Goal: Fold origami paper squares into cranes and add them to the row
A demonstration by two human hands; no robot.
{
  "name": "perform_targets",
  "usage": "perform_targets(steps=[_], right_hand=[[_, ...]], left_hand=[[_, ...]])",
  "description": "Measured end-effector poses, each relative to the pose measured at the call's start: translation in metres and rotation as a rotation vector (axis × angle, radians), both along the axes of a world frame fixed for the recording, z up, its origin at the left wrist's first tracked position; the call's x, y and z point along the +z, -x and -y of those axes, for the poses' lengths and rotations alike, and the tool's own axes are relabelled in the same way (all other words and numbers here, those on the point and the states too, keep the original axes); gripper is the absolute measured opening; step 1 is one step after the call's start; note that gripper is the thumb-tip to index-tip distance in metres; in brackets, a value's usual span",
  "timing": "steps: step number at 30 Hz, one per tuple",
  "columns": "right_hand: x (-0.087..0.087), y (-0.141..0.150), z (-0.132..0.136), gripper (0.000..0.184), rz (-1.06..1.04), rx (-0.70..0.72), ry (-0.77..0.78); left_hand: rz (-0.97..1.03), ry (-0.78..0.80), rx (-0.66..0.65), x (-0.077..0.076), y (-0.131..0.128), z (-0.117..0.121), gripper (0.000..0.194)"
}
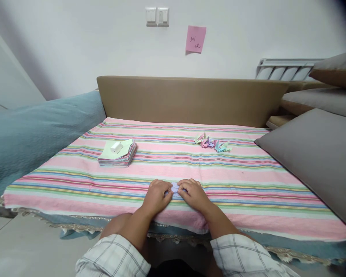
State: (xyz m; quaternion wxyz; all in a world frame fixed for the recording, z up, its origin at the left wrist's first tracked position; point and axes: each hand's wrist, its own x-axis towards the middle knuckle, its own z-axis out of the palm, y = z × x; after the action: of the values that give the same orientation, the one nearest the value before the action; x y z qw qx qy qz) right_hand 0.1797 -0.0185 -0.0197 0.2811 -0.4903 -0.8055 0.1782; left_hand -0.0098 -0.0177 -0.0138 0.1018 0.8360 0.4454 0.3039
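Between my two hands, low over the striped cloth, is a small piece of lavender paper with folds in it. My left hand pinches its left side between thumb and fingers. On the opposite side my right hand closes on the paper in the same way. Fingers cover much of the paper, so its full shape is hidden. Farther back, right of centre, lies a row of several folded paper cranes in pink, purple, blue and green.
At the left stands a stack of coloured paper sheets with a small white block on top. A blue-covered armrest bounds the left side. Grey cushions pile up at the right. A brown backrest runs along the wall.
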Motion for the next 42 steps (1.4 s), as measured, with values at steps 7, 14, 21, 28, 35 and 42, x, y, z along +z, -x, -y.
perform_targets(steps=[7, 14, 21, 28, 35, 42], right_hand=[[-0.003, 0.010, 0.000, 0.014, 0.011, -0.098, -0.021], [-0.004, 0.015, 0.001, 0.011, 0.030, -0.161, -0.056], [-0.003, 0.015, 0.000, 0.008, 0.019, -0.176, -0.031], [-0.001, 0.013, 0.000, 0.009, -0.005, -0.147, 0.008], [-0.002, 0.011, -0.002, 0.016, 0.021, -0.117, 0.022], [-0.002, 0.012, -0.002, 0.016, 0.044, -0.118, 0.031]], left_hand=[[-0.015, 0.037, 0.040, 0.001, -0.002, -0.001, 0.010], [-0.052, 0.050, 0.086, 0.002, -0.005, -0.002, 0.012], [-0.041, 0.025, 0.140, -0.003, -0.006, -0.002, 0.010], [-0.001, 0.021, 0.176, -0.005, -0.005, -0.002, 0.009], [-0.026, 0.044, 0.174, -0.003, -0.004, -0.002, 0.011], [0.019, 0.007, 0.076, -0.003, 0.000, 0.002, 0.016]])
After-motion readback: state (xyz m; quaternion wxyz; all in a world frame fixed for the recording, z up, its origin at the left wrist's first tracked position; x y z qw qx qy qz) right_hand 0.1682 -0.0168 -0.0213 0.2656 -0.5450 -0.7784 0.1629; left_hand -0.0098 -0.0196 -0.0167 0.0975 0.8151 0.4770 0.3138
